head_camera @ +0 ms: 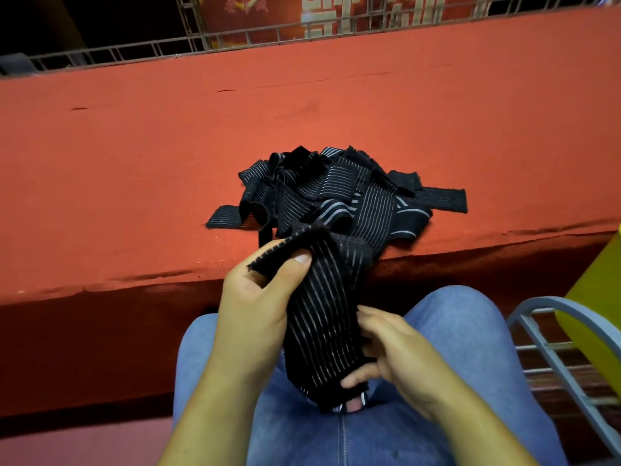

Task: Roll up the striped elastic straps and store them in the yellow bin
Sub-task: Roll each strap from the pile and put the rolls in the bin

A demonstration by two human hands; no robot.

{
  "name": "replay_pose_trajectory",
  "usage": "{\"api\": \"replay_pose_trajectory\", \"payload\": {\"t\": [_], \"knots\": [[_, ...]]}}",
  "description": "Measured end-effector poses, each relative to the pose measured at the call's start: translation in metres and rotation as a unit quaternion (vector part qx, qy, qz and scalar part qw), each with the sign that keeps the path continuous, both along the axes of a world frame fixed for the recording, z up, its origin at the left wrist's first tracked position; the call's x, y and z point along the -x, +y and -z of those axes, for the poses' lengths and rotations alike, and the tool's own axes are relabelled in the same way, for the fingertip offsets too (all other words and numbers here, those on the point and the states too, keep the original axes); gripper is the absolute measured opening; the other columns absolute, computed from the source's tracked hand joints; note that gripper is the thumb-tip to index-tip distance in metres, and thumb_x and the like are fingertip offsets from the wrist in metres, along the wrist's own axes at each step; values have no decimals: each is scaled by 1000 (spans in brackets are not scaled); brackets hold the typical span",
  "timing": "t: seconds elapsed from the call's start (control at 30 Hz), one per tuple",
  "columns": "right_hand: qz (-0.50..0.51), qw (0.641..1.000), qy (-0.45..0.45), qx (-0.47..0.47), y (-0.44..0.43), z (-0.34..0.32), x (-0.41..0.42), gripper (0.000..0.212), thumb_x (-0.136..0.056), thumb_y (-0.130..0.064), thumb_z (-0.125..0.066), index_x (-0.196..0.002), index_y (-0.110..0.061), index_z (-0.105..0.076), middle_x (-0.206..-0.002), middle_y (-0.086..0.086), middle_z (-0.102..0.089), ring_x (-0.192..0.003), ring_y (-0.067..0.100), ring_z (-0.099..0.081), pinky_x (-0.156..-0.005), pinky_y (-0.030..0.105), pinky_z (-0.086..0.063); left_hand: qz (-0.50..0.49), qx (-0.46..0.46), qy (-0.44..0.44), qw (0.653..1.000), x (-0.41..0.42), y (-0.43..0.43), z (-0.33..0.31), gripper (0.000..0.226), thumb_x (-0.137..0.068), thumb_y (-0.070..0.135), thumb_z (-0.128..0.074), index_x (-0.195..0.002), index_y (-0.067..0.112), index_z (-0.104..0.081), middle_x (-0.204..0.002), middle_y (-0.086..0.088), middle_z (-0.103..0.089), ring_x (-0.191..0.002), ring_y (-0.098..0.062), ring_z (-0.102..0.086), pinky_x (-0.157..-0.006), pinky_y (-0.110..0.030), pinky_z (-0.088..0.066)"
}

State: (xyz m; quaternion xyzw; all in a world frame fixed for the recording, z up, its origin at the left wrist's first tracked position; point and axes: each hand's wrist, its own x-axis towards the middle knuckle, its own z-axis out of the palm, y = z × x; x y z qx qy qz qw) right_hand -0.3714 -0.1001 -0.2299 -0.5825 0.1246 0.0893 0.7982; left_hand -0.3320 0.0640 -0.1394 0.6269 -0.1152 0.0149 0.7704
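With your left hand [260,294] pinching the strap [324,314] top and right hand [389,354] gripping its lower end over your lap, roll tight, edges aligned, toward the yellow bin [594,297] at right.

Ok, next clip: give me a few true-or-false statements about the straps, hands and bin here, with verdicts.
1. The left hand and the right hand both grip one striped strap. True.
2. The pile of straps lies inside the yellow bin. False: it lies on the red table; the bin is at the right edge.
3. The held strap is already a tight roll. False: it hangs loose between the hands.
4. The person wears blue jeans. True.
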Motion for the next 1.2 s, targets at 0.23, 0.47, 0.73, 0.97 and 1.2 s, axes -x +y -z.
{"api": "replay_pose_trajectory", "payload": {"t": [0.23,0.47,0.73,0.97,1.2], "knots": [[-73,994,-31,76,9,-5,5,27,-101,-1,-64,-104,-22,-82,-110,7,-81,-103,26,-78,-86,42,-64,-5,24,2,1000,5,2,-14,15,-84,20,-65,-83,21,-80,-80,-4,-75,-75,-16,-70,-67,-28,-58],[-12,988,5,156,10,12,-8,31,-105,-1,-56,-88,-14,-80,-90,7,-79,-84,18,-74,-76,32,-59,22,99,15,995,8,5,-27,18,-84,19,-63,-85,17,-81,-83,-7,-76,-77,-18,-72,-70,-29,-61],[240,952,-112,-153,-14,-29,-24,38,-98,12,-40,-103,-7,-72,-101,10,-78,-93,19,-73,-78,22,-62,40,90,70,993,1,15,-23,13,-85,12,-70,-81,16,-81,-80,-7,-76,-71,-16,-72,-64,-26,-58],[257,928,-152,-222,-16,-68,-17,44,-99,10,-52,-126,-20,-67,-120,9,-69,-104,20,-71,-82,28,-64,35,-56,122,990,-3,9,6,18,-98,6,-62,-95,8,-79,-90,-10,-80,-80,-15,-73,-67,-23,-58],[166,955,-163,-183,-5,-75,-8,74,-92,25,-42,-143,-26,-59,-134,15,-72,-113,27,-75,-76,28,-64,108,-90,40,989,-4,8,14,20,-92,10,-69,-107,16,-81,-110,-5,-79,-111,-18,-73,-99,-32,-56]]}}
